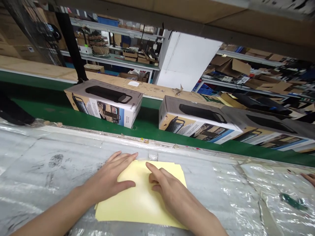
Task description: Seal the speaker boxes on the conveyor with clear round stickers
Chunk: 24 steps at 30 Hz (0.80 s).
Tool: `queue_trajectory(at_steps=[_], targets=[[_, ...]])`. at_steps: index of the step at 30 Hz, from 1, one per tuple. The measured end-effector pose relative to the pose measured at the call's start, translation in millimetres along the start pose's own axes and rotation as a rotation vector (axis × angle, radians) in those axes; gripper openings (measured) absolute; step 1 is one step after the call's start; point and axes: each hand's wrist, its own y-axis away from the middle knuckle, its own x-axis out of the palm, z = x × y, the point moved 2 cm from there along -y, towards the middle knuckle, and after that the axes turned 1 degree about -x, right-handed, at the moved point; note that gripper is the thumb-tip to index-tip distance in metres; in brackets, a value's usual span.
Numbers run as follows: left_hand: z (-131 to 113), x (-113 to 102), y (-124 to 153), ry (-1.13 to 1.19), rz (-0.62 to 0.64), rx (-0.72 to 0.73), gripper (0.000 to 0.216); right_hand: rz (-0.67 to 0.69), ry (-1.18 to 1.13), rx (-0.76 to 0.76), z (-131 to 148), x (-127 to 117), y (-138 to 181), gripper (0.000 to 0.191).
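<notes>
A stack of pale yellow paper sheets (pixel 137 206) lies on the plastic-covered worktop, its edges slightly uneven. My left hand (pixel 110 177) rests along the upper left edge of the stack, open, thumb spread away from the fingers and lying on the top sheet. Over the right half of the paper is my right hand (pixel 169 191), its index finger stretched out and the other fingers loosely curled. I see nothing held in it. Whether its fingertips press on the paper, I cannot tell.
Beyond the worktop runs a green conveyor belt (pixel 147 113) carrying several printed product boxes (pixel 197 119). Another person's hand (pixel 309 178) shows at the right edge, near a green object (pixel 294 200). A shelf beam (pixel 172 16) hangs overhead; cluttered shelves stand behind.
</notes>
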Motion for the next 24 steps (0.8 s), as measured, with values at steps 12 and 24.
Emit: queue_trajectory(at_steps=[12,24], targets=[[17.6,17.0,10.3,-0.104,-0.156,-0.027,0.078,0.015,-0.071,0.059,-5.9,7.5,-2.6,0.094],[45.0,36.6,14.3,-0.169,-0.224,0.044,0.083,-0.101,0.222,-0.158,-22.2,27.9,-1.0,0.078]])
